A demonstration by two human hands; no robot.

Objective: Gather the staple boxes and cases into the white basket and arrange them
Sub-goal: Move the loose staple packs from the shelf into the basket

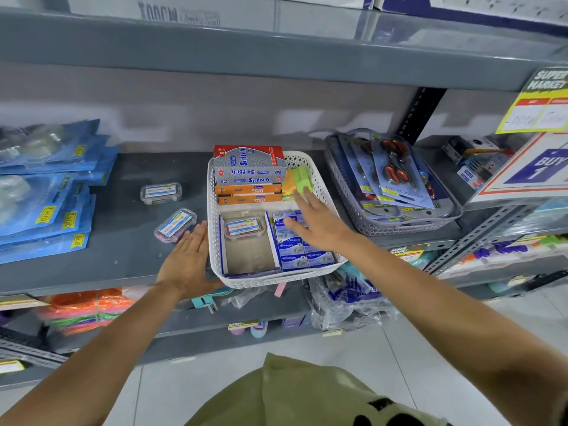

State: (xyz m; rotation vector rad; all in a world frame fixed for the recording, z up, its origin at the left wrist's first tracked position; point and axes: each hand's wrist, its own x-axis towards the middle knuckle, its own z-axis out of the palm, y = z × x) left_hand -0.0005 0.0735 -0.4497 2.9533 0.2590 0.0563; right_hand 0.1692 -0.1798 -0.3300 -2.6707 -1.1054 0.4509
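Note:
The white basket (215,192) stands on the grey shelf, its front corner past the shelf edge. Inside it lie several blue staple boxes (293,256) at the right, a clear case (245,229) in an open cardboard tray, orange boxes (248,193) and grey-red Softek boxes (250,164) at the back. Two more clear cases lie on the shelf left of the basket, one near (175,225) and one farther back (161,193). My left hand (187,259) rests flat against the basket's left wall. Spread open, my right hand (316,221) hovers over the blue boxes and holds nothing.
A grey basket (353,207) of scissor packs stands right of the white one. Blue blister packs (46,192) are stacked at the far left. Green and orange sticky pads (299,178) sit in the white basket's back right. A promo sign (534,167) hangs at the right.

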